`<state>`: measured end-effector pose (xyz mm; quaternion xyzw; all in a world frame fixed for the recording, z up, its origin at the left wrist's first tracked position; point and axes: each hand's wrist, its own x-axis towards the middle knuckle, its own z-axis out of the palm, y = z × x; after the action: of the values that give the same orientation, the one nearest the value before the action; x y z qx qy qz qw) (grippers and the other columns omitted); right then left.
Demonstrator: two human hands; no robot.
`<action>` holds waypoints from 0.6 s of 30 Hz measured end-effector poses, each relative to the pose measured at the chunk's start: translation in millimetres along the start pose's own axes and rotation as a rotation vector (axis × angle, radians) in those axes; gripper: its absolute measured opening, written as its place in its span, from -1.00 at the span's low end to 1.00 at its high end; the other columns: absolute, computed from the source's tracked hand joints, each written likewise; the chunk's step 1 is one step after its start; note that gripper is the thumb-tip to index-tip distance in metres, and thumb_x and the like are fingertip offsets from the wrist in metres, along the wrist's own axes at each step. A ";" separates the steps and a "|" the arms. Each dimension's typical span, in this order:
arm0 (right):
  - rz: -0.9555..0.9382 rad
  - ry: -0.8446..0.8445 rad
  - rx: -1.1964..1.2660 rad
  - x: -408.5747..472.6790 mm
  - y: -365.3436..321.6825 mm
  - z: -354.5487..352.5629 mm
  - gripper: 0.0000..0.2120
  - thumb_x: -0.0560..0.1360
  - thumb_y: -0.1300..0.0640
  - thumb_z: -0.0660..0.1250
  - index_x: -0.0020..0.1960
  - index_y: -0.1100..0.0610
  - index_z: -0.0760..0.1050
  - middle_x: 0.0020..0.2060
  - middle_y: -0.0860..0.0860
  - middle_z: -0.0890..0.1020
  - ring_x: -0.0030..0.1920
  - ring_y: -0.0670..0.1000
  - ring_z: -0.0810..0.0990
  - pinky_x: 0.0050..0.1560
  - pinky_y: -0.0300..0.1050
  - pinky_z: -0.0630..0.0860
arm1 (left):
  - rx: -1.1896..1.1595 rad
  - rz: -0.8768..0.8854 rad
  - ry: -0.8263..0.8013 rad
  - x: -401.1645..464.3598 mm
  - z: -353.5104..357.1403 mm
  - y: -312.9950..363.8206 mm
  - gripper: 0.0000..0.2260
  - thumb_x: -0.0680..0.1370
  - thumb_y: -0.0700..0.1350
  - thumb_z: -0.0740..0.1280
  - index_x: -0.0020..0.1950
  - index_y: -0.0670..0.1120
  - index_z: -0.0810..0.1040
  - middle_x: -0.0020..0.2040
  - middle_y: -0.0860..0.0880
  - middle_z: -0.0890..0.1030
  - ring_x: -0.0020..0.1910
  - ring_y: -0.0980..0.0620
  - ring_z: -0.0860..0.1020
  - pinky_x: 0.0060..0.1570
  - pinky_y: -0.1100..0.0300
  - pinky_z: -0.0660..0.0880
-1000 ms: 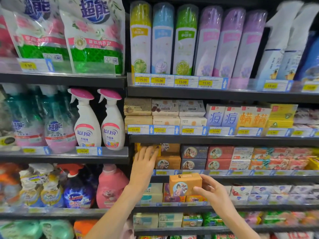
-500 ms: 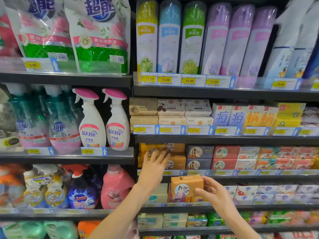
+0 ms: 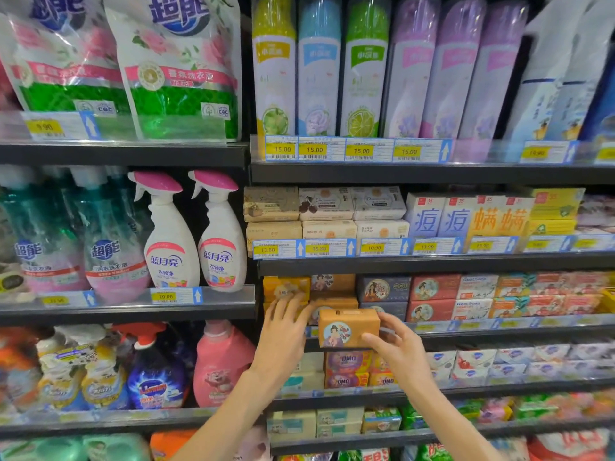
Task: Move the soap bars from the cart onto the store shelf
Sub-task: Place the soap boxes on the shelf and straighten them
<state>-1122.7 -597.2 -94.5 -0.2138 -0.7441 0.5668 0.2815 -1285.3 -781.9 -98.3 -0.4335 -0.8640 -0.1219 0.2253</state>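
An orange soap box (image 3: 347, 327) with a round portrait label is held in front of the soap shelf (image 3: 466, 327) by my right hand (image 3: 397, 349), thumb on its front and fingers behind its right end. My left hand (image 3: 283, 331) reaches beside it with straight fingers touching the stacked orange and yellow soap boxes (image 3: 288, 289) at the left end of that shelf. More matching orange boxes (image 3: 332, 284) stand behind the held one. The cart is not in view.
Boxed soaps (image 3: 432, 296) in blue, red and white fill the shelf to the right. Spray bottles (image 3: 196, 234) stand in the left bay, aerosol cans (image 3: 319, 71) on the shelf above, more soap packs (image 3: 347, 367) below.
My right hand has lifted the orange box up toward the shelf. My left hand has shifted slightly right along the stacked boxes. The view moved closer to the shelves.
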 end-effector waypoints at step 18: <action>-0.129 0.249 -0.168 42.0 -24.3 52.4 -0.66 0.52 0.11 0.45 0.27 0.11 0.54 0.10 -0.01 0.60 -0.03 -0.22 0.62 -0.01 -0.41 0.51 | -0.168 -0.217 0.054 -31.9 11.8 -9.1 -0.49 0.52 -0.16 0.40 0.46 0.01 0.39 0.57 -0.06 0.27 0.56 -0.12 0.22 0.42 -0.06 0.42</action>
<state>-1188.8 -614.8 -74.1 -0.2571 -0.7603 0.4527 0.3885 -1279.4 -804.7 -124.4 -0.3514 -0.8862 -0.2289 0.1968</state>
